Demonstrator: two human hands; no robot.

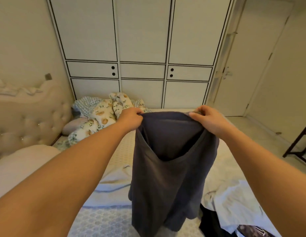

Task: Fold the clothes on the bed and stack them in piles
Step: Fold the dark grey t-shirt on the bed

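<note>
Dark grey knit fabric hangs in front of us: a dark grey soft garment that we hold up over the bed, its top edge stretched between our two hands and its open mouth sagging into a deep curve below them. Its lower end drops past the bottom of the view, so we cannot tell whether it touches the bedding.

Our left hand pinches the left corner of that top edge, fingers curled round the cloth. Our right hand grips the right corner, thumb lying along the hem and fingers folded behind it. The two hands are apart, with the taut edge running between them, and both bare forearms reach forward from the bottom corners.

Beneath the garment lies the pale patterned bed sheet. A white crumpled cloth rests on the bed to the right, with a black piece of clothing beside it near the bottom edge. A light folded cloth lies to the left. Farther back, a floral and checked bundle of bedding sits against the beige tufted headboard. Behind the bed stands a white panelled wardrobe, and a white door is at the right.
</note>
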